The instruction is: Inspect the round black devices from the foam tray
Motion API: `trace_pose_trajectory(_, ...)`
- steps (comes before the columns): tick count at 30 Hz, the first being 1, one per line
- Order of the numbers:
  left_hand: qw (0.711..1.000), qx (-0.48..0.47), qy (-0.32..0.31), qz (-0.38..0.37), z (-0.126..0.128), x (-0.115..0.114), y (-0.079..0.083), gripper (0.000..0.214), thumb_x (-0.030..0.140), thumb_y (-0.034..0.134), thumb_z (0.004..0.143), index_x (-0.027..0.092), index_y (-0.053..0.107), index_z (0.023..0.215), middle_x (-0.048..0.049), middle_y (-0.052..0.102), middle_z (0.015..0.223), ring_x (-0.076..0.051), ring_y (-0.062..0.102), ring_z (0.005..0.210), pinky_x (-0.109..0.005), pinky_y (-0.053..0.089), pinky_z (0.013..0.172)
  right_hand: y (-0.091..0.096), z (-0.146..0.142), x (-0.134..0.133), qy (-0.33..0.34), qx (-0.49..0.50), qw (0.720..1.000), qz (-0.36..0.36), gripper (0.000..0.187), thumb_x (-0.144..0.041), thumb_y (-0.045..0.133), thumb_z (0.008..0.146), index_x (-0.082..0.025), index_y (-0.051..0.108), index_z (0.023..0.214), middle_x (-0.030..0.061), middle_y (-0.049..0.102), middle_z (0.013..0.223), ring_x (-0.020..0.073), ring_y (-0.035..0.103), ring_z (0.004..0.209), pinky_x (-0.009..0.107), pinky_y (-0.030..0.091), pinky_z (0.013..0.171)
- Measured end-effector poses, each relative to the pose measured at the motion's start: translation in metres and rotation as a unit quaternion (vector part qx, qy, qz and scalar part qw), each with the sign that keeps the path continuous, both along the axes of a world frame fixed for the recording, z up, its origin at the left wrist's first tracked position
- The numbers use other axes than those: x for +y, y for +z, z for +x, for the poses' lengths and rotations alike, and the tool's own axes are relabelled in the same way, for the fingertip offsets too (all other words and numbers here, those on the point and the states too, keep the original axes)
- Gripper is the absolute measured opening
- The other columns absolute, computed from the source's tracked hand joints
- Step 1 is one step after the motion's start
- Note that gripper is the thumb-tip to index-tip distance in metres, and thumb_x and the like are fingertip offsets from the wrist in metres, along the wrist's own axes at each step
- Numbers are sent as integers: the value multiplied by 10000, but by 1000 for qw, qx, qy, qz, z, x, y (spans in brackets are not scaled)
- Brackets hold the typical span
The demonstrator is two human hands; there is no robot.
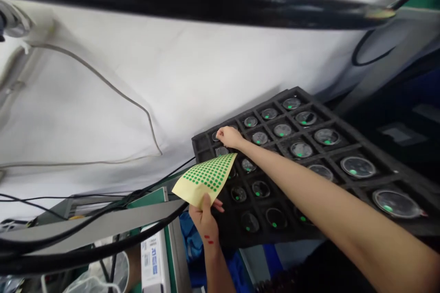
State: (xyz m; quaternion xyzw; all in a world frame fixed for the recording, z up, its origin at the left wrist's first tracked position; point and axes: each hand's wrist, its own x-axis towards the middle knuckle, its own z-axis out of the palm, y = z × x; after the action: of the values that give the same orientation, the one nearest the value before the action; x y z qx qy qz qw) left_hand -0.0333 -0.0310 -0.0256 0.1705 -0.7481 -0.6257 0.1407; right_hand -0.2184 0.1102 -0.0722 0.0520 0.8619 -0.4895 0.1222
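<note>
The left hand (205, 219) pinches a yellow sheet of green dot stickers (206, 178) by its lower edge, just off the black tray's (343, 155) near-left edge. The right hand (228, 137), fingers curled, presses a lens (216, 136) at the tray's far-left corner.

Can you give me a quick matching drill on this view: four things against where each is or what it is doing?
Things:
1. left hand
2. right hand
3. sticker sheet
4. black tray

States:
A. reaches into a far-corner cell of the tray
B. holds round lenses in a grid of cells
C. covered in green dots, curled at one edge
D. grips the sheet from below

Pairs: 1-D, 2-A, 3-C, 4-B
</note>
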Motion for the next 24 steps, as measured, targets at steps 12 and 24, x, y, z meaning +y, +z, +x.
trace_pose_trajectory(12,1000,10,-19,10,-2,4,1,310,392,666,751,123,638,598,-26,606,456,-128,510,343,-232,427,393,4,1,-16,-56,-51,997,32,142,-158,627,829,-114,674,956,155,692,1045,252,640,1019,393,471,881)
trace_pose_trajectory(24,984,-31,-147,93,24,47,29,373,478,750,656,117,677,595,-43,567,377,-123,458,262,-196,346,286,23,158,72,-70,-21,953,-296,448,-581,495,852,-155,626,808,84,700,833,195,671,795,318,537,740)
